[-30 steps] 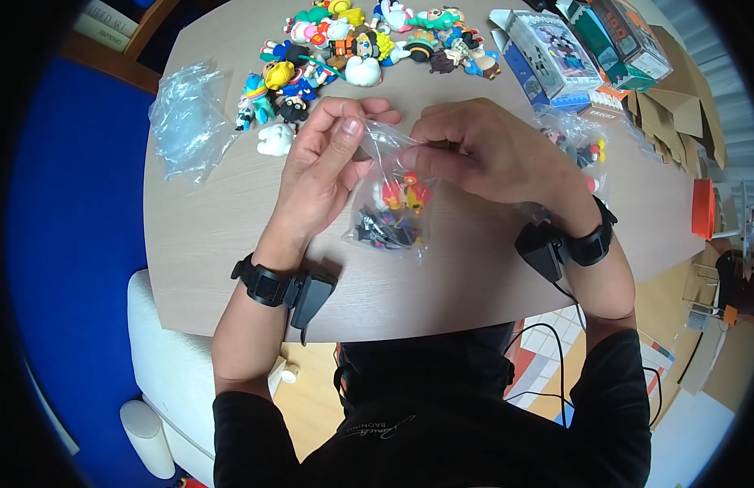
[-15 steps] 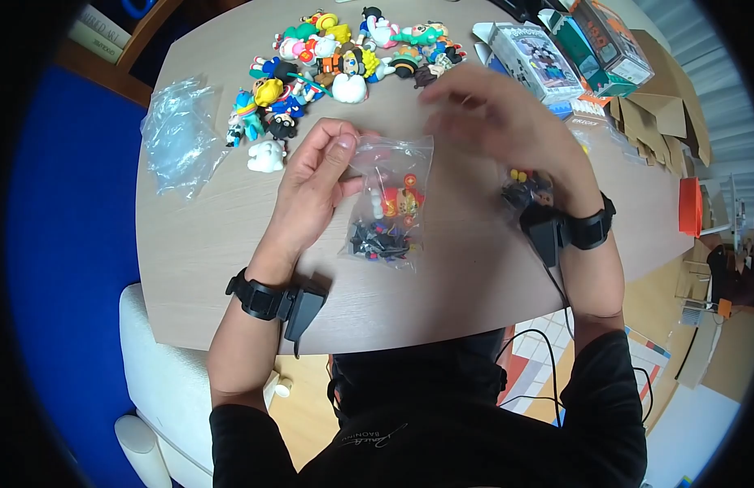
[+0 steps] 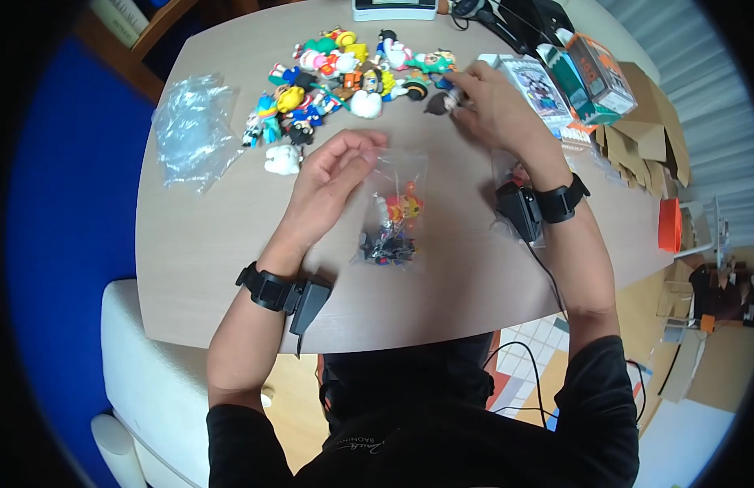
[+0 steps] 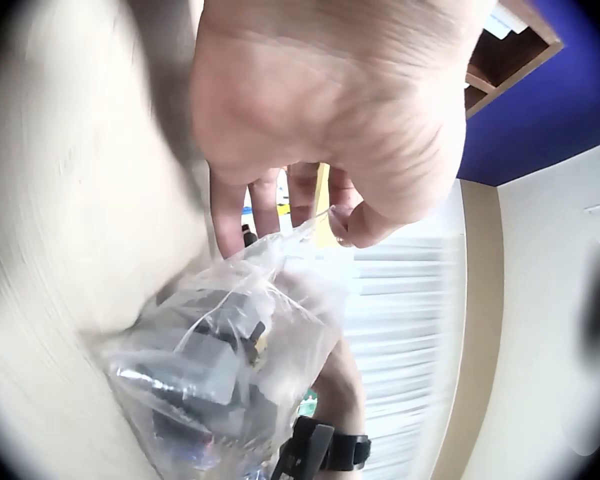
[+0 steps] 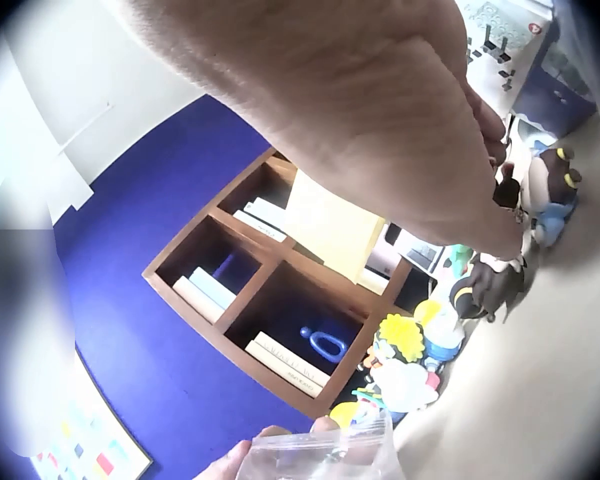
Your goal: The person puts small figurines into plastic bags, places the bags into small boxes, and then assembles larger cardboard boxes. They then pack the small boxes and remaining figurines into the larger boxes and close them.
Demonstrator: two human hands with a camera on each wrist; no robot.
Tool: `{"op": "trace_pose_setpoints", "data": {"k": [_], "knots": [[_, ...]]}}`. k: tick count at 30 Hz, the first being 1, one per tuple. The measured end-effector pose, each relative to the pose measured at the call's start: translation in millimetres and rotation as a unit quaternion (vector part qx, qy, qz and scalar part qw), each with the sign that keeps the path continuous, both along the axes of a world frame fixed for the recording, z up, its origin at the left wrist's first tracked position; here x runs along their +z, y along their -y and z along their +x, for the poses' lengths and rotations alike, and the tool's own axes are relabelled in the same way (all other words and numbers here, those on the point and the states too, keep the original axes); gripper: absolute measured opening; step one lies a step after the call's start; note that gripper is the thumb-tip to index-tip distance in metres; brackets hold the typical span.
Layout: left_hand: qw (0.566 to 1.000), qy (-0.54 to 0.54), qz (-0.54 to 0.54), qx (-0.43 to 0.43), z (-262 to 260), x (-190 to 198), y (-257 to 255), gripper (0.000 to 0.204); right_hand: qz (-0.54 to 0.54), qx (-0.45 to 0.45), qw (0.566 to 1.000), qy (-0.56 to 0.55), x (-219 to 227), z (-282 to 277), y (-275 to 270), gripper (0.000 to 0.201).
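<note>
A clear zip bag (image 3: 403, 172) holds a red-and-yellow figure (image 3: 408, 205) and dark pieces (image 3: 386, 246). The left hand (image 3: 332, 179) pinches its upper left corner between thumb and fingers; in the left wrist view the bag (image 4: 210, 370) hangs from the thumb side of that hand (image 4: 330, 110). At the right end of a pile of toy figures (image 3: 367, 104), the right hand (image 3: 503, 118) grips a dark-haired figure (image 3: 438, 103), slightly blurred. The right wrist view shows that figure (image 5: 490, 288) below the hand (image 5: 380, 130), whose fingertips are partly hidden.
An empty clear bag (image 3: 194, 130) lies at the left. Under the right wrist is another bag (image 3: 515, 175) with figures. Toy boxes (image 3: 539, 89) and flattened cardboard (image 3: 637, 134) stand at the right, a white device (image 3: 395, 10) at the back. A white figure (image 3: 283, 159) lies near the pile.
The right hand has let go of the bag and moved up and right to the pile, taking hold of the dark-haired figure. The left hand still holds the bag, now flatter.
</note>
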State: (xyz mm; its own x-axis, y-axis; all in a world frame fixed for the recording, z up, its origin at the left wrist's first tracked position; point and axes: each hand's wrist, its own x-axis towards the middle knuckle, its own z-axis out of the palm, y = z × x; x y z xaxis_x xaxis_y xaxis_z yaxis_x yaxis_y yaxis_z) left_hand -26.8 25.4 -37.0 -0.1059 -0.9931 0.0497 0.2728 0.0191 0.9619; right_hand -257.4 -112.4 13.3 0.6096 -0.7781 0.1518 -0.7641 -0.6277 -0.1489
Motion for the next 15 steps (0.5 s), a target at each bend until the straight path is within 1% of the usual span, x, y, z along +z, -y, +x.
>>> {"op": "trace_pose_setpoints", "data": {"k": [1,4,7,10,11,13,15], "knots": [[1.0,-0.011,-0.014,-0.003,1,0,-1,0.009,-0.032,-0.001,0.999,-0.01,-1,2,-2,0.036],[0.998,-0.036,-0.003,-0.049,3,-5,1,0.009,-0.039,0.027,0.998,-0.039,-4,-1,-5,0.032],[0.999,-0.005,0.02,-0.044,0,2,-2,0.011,-0.037,0.03,0.999,-0.015,-4,-3,-14,0.027],[0.998,0.053,0.0,-0.017,-3,4,-3,0.011,0.018,0.006,0.998,0.054,0,-7,-23,0.025],[0.999,0.049,0.01,-0.008,-3,3,-1,0.011,0.04,-0.015,0.997,0.065,1,-7,-23,0.024],[0.998,0.044,0.034,0.003,-1,-1,0,0.011,0.053,-0.025,0.996,0.064,3,-7,-24,0.024],[0.998,0.029,0.047,-0.005,0,-4,1,0.011,0.053,-0.026,0.996,0.061,3,-9,-24,0.024]]}}
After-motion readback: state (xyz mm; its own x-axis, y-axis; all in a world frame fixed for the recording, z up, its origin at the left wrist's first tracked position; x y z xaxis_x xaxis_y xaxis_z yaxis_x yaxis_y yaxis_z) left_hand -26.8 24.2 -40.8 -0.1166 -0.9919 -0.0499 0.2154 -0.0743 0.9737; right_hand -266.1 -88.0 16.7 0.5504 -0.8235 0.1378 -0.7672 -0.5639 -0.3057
